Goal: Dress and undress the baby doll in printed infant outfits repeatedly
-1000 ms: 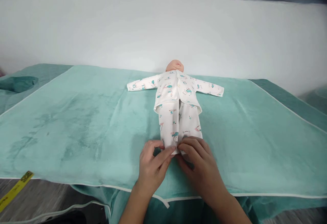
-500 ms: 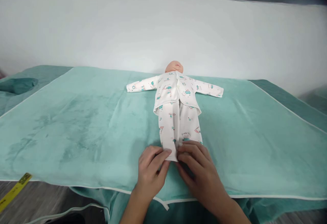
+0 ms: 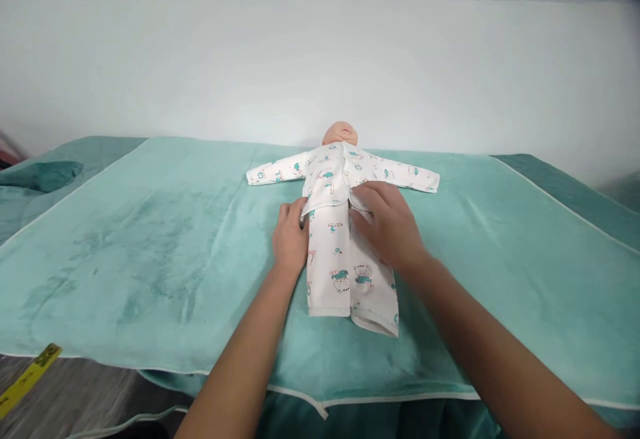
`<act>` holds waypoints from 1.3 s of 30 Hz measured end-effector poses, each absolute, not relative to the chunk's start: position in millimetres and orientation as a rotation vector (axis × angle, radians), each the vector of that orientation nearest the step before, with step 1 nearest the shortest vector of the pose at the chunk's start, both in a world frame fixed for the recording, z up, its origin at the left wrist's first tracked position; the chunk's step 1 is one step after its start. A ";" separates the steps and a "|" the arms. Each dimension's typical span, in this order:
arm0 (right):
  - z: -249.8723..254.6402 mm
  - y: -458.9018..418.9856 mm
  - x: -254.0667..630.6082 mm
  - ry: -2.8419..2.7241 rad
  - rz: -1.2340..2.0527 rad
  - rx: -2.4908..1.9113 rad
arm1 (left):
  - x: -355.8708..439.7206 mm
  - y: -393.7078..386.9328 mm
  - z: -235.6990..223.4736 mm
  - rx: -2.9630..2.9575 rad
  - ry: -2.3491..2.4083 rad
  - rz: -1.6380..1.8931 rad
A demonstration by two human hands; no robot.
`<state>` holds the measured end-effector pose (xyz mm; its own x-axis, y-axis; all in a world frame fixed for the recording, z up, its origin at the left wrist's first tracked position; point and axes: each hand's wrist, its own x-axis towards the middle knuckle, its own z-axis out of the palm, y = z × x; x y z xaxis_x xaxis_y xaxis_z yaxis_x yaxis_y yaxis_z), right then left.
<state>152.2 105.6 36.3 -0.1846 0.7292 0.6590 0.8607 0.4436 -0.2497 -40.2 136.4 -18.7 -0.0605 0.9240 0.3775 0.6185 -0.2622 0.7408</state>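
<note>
Up from the trouser cuffs (image 3: 329, 311), the left hand (image 3: 291, 235) now sits at the shirt's (image 3: 323, 175) side hem, the right hand (image 3: 387, 222) at its front opening. Fingers curl narrowly on both; whether either pinches cloth, I cannot tell. Placed so, they seem able to steady the hem over the trousers (image 3: 329, 259). Between and beyond them lies the doll (image 3: 340, 133), sleeves spread. Outside either hand, the blanket (image 3: 165, 239) leaves open room; its near edge passes beneath the forearms, and beyond the doll stands the wall (image 3: 300, 59).
</note>
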 end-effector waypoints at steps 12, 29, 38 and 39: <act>44.2 130.7 143.7 -1.821 -0.220 -1.272 | -37.5 136.8 -25.0 1.787 1.693 1.459; -17.0 20.9 184.3 -1.349 0.572 -1.463 | -40.8 115.5 -22.3 1.650 1.745 1.447; -33.8 -39.8 225.6 -1.592 0.397 -1.614 | -65.5 -23.9 -33.4 1.714 1.630 1.416; -39.8 -52.7 233.7 -1.580 0.400 -1.630 | -75.4 -59.4 -42.8 1.739 1.645 1.439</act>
